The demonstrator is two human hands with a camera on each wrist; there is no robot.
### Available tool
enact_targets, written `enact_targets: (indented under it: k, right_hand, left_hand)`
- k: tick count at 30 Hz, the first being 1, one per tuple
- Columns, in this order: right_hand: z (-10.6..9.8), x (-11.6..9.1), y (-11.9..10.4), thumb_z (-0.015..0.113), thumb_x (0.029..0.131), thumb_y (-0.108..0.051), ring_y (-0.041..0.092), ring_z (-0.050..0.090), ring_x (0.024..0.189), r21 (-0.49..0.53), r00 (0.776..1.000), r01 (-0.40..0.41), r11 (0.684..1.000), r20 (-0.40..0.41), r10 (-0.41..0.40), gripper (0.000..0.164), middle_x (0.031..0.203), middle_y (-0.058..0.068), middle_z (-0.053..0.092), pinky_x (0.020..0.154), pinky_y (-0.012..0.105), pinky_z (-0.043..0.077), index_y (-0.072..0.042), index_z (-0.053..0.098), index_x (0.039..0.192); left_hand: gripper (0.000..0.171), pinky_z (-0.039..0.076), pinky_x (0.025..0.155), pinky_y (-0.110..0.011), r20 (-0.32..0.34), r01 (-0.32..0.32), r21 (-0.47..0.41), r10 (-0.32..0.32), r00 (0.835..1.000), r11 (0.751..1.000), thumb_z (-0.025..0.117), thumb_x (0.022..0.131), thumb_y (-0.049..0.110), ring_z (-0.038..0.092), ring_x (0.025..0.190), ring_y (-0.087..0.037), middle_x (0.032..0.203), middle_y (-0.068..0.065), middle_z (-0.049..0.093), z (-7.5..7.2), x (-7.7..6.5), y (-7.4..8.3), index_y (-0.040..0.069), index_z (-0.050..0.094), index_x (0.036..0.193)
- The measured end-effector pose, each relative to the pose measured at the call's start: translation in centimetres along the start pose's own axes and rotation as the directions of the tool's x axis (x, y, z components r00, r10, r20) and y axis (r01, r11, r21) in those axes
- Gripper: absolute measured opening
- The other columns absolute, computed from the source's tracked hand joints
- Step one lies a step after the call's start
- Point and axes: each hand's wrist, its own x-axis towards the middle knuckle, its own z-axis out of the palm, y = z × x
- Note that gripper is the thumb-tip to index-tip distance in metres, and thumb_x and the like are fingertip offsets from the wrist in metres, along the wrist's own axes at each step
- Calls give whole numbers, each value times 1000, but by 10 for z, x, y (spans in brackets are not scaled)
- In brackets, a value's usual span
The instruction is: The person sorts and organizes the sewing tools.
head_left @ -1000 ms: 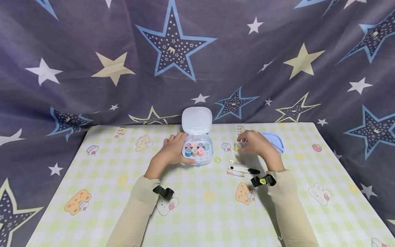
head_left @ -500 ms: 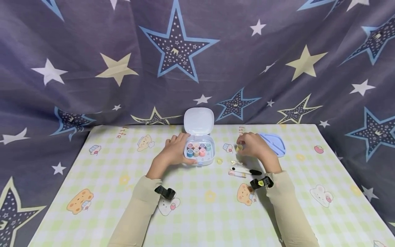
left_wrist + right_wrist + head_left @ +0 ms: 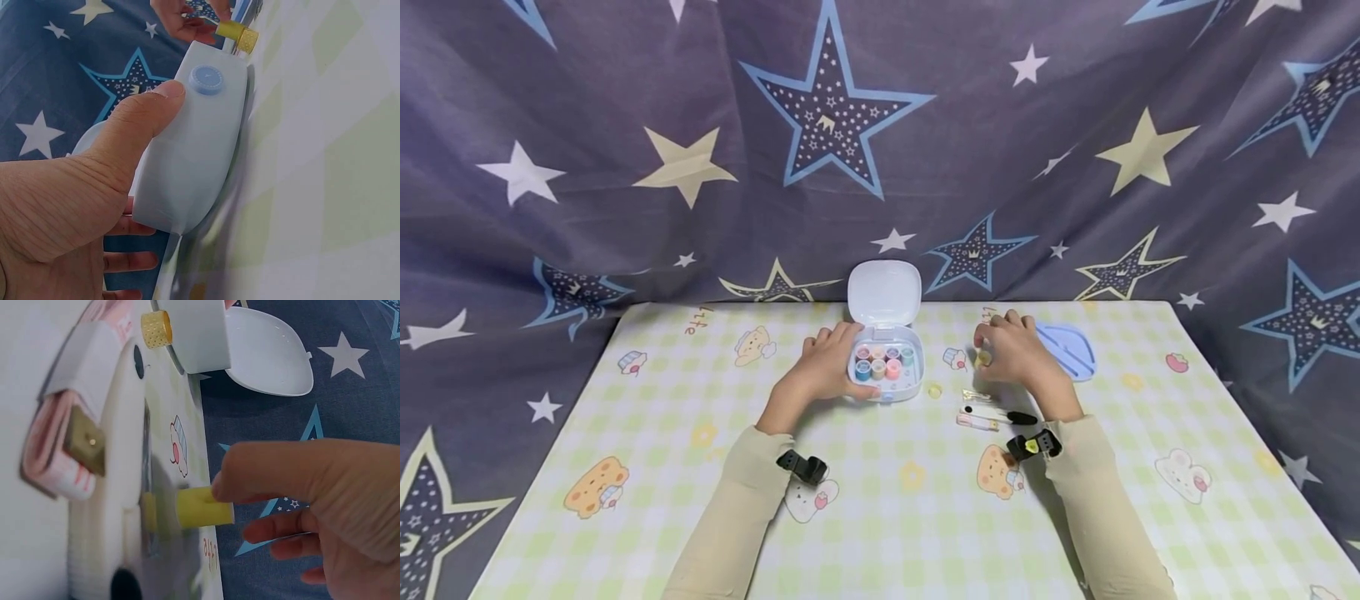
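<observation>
My left hand grips the left side of a white sewing box, its thumb on the front wall beside the round blue catch. The box's lid stands up at the back. Inside the box are several thread spools in two rows. To the right, my right hand pinches a yellow thread spool between thumb and fingers, just at the tabletop; its far side is hidden. A golden dimpled thimble sits between the box and my right hand.
Nearer than my right hand lie a small gold item, a slim white tool with a black end and a folded pink tape measure in a white band. A blue tray lies behind the right hand. Starred cloth hangs behind the table.
My right hand has closed its fingers and thumb onto the yellow thread spool. My left hand stays on the box. The whole view has shifted slightly.
</observation>
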Motion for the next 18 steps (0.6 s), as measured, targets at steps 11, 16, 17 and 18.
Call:
enact_targets:
  k: [11, 16, 17, 18]
  right_hand:
    - [2, -1, 1, 74, 73, -17, 29, 38, 98, 11, 1000, -13, 1000, 2, 13, 38, 100, 7, 53, 91, 50, 28, -12, 60, 107]
    - [3, 0, 1, 73, 73, -16, 29, 37, 95, -8, 1000, -20, 1000, 10, 20, 33, 96, 6, 52, 89, 50, 28, -13, 60, 103]
    - [3, 1, 1, 73, 74, -16, 29, 38, 95, -10, 1000, -22, 1000, 13, 22, 32, 95, 6, 52, 89, 50, 28, -13, 61, 102]
    - [4, 1, 1, 73, 74, -16, 29, 38, 95, -13, 1000, -24, 1000, 16, 24, 31, 95, 6, 52, 90, 50, 28, -13, 61, 102]
  left_hand:
    - [114, 36, 100, -53, 11, 12, 19, -12, 1000, 1000, 88, 70, 56, 44, 123, -36, 149, -14, 43, 1, 1, -1, 6, 30, 156]
    - [115, 36, 101, -53, 9, 18, 23, -18, 1000, 1000, 88, 70, 57, 44, 123, -35, 149, -13, 43, -1, 0, 1, 7, 30, 156]
    - [115, 36, 102, -53, 9, 19, 21, -19, 1000, 1000, 88, 70, 57, 44, 124, -35, 149, -13, 43, -1, 0, 2, 7, 30, 156]
    - [115, 37, 102, -53, 8, 20, 19, -20, 1000, 1000, 88, 70, 57, 44, 124, -35, 149, -13, 43, -2, 0, 2, 7, 30, 156]
